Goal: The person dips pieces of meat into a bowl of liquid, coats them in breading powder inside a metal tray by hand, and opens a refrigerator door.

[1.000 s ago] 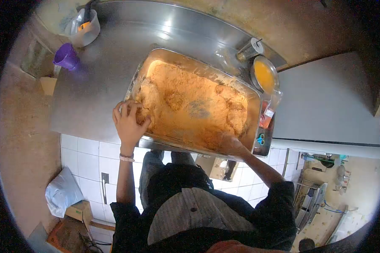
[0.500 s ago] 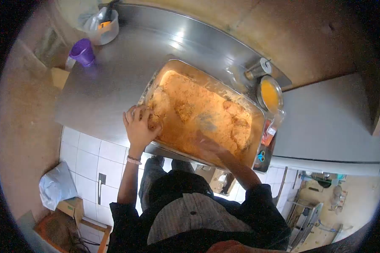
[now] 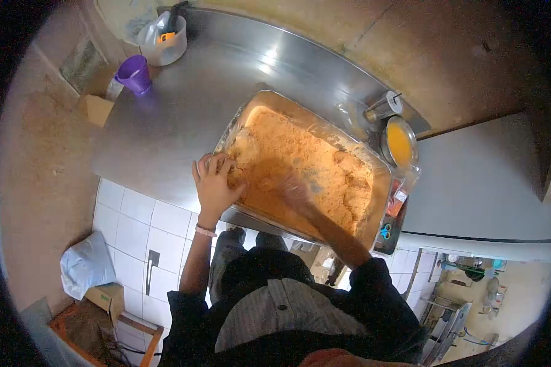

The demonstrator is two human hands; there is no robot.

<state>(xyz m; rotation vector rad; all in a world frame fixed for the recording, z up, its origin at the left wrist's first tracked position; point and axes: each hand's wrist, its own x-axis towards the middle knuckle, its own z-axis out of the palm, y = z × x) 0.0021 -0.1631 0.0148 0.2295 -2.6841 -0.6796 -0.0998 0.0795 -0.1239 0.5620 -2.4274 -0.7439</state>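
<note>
A large metal tray (image 3: 382, 202) holds orange-tinted flour (image 3: 288, 134) with coated lumps (image 3: 352, 177) at its right side and others at its left. My left hand (image 3: 215, 183) rests over the tray's left front corner, fingers spread and bent, touching a coated lump (image 3: 237, 174) there. My right hand (image 3: 294, 189) is blurred over the flour near the middle of the tray, and its fingers cannot be made out.
Behind the tray's right end stand a bowl of yellow liquid (image 3: 400, 144) and a metal cylinder (image 3: 384, 106). Blue scissors (image 3: 385, 232) and a red packet (image 3: 397, 199) lie to the right. A purple cup (image 3: 134, 74) and a white tub (image 3: 165, 48) stand at the back left.
My right hand has moved left from the tray's right front part to its middle. My left hand stays at the left corner. The whole view has shifted with the head.
</note>
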